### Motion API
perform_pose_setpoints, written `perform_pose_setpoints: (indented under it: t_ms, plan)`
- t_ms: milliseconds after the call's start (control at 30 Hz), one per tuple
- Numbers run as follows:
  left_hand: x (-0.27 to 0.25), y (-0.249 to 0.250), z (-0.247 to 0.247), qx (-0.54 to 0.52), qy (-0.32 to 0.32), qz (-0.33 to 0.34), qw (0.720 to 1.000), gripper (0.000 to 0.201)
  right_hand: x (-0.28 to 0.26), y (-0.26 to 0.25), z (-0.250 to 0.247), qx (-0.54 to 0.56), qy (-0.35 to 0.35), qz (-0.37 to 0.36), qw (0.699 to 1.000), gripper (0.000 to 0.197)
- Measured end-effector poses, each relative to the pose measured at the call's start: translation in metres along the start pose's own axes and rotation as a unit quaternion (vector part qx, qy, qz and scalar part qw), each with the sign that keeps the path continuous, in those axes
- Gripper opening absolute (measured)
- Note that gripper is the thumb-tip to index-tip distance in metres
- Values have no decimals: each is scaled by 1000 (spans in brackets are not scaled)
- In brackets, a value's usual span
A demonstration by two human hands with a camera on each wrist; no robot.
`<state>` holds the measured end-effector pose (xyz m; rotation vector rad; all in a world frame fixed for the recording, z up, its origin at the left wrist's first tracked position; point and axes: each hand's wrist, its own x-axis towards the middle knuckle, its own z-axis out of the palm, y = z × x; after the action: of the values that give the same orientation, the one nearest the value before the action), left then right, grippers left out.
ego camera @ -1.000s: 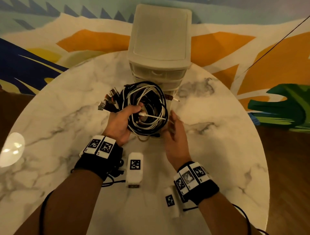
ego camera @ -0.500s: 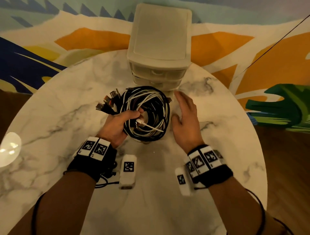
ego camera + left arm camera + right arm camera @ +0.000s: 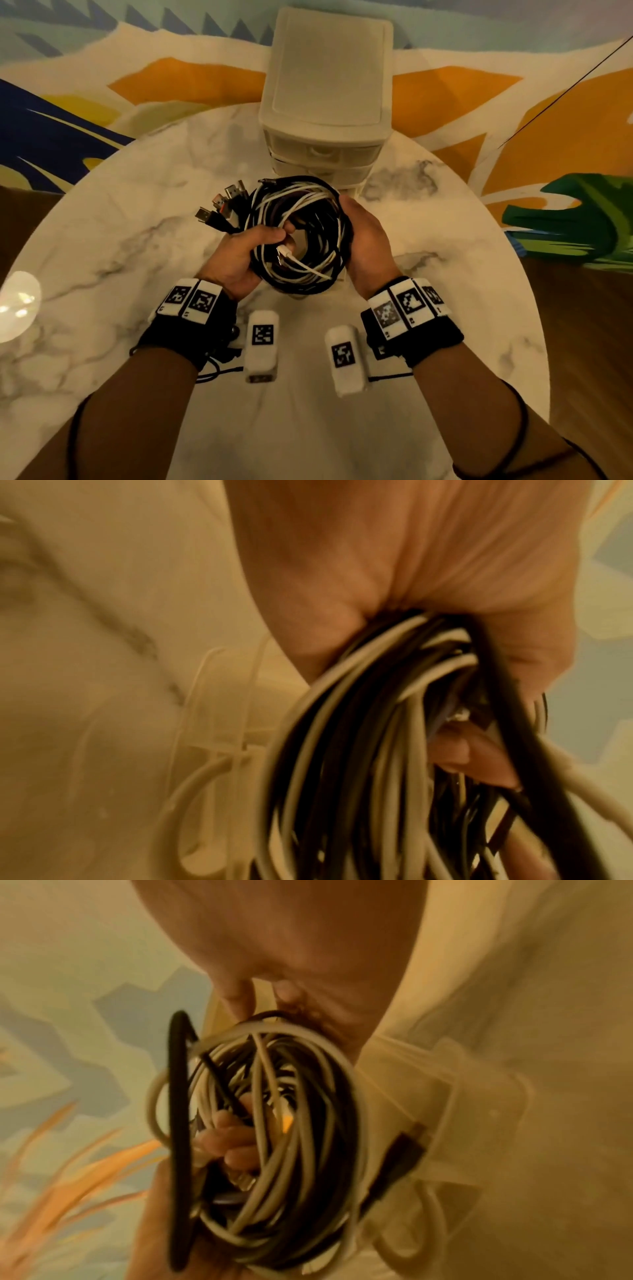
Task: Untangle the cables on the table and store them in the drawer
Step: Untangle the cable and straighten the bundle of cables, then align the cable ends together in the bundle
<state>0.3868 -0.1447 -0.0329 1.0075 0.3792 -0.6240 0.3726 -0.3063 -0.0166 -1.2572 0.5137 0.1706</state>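
A coiled bundle of black and white cables is held above the marble table, just in front of a cream drawer unit. My left hand grips the coil's left side, fingers curled through its middle; several USB plugs stick out to the left. My right hand cups the coil's right side, fingers wrapped around its outer edge. The left wrist view shows cables running out of my closed palm. In the right wrist view the coil hangs below my right fingers. The unit's drawers look closed.
The drawer unit stands at the table's far edge, right behind the coil. The round table drops off to a wooden floor on the right. A bright light reflection lies at the table's left edge. A colourful mural covers the wall behind.
My right hand has come in from beside the coil and now cups its right side. The left hand keeps its grip and holds the bundle a little closer to me.
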Motion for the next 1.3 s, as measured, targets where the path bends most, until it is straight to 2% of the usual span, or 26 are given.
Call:
perform_pose_setpoints:
  t_ms: [133,200,300,333,400,433,500,733,867,933,1033,1100,1200,1233,1300]
  plan:
    - [3,1,2,5,-2,-1,1000,14,2,-12,-5,-65,-12,-31,997,31]
    - [4,3,1,0,-6,7,1000,19,3,-16,-10,-73,-3,-20,997,34]
    - [4,4,0,-5,-25,16,1000,25,8,-14,-14,-174,28,-30,984,28]
    - [4,4,1,-6,-29,20,999,24,8,-15,-14,-201,41,-34,978,32]
    - [4,3,3,-3,-32,27,999,18,6,-18,-12,-185,40,-27,982,44]
    - [5,3,4,1,-32,32,999,14,5,-19,-12,-163,26,-27,986,42]
    - [5,1,5,8,-31,34,999,16,4,-21,-11,-128,-2,-37,991,23]
    - [2,3,13,38,-14,21,999,12,7,-11,-15,-53,21,-78,995,25]
    - [4,6,21,52,-6,4,999,12,10,-12,-17,-121,26,-81,989,24]
    - [6,9,25,71,-3,-13,997,7,14,-11,-16,-180,28,-81,980,30]
    - [8,13,28,105,-2,-45,993,19,17,-9,-15,-255,47,-81,962,36]
    - [8,13,30,114,12,-24,993,18,15,-7,-14,-327,65,-102,937,31]
    - [8,11,32,142,56,8,988,19,13,-1,-19,-456,100,-141,873,39]
    - [9,10,33,153,68,13,986,20,13,2,-22,-472,104,-139,865,42]
    - [11,10,36,168,81,14,982,19,12,13,-26,-464,103,-140,869,42]
